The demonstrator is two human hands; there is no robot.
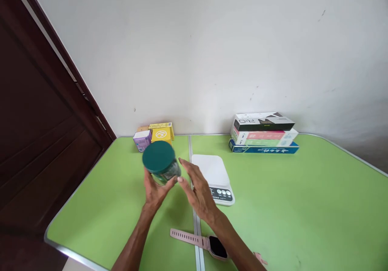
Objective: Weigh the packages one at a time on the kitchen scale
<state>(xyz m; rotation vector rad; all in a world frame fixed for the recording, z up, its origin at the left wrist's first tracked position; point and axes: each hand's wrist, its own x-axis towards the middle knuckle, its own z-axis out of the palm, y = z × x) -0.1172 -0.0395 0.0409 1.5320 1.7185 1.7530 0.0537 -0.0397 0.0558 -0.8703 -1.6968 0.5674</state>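
A jar with a wide dark green lid is held up over the left half of the table, tilted a little. My left hand grips it from below, thumb across the front of its side. Close to the jar's right side is my right hand, fingers apart; whether its fingertips touch the jar I cannot tell. Behind my right hand lies a white kitchen scale, its button panel partly covered. A smartwatch with a pink strap lies below, partly hidden by my right forearm.
The green folding table has a metal seam down its middle. Small yellow and purple boxes stand at the back left by the wall. Several flat boxes are stacked at the back right. A dark door is on the left.
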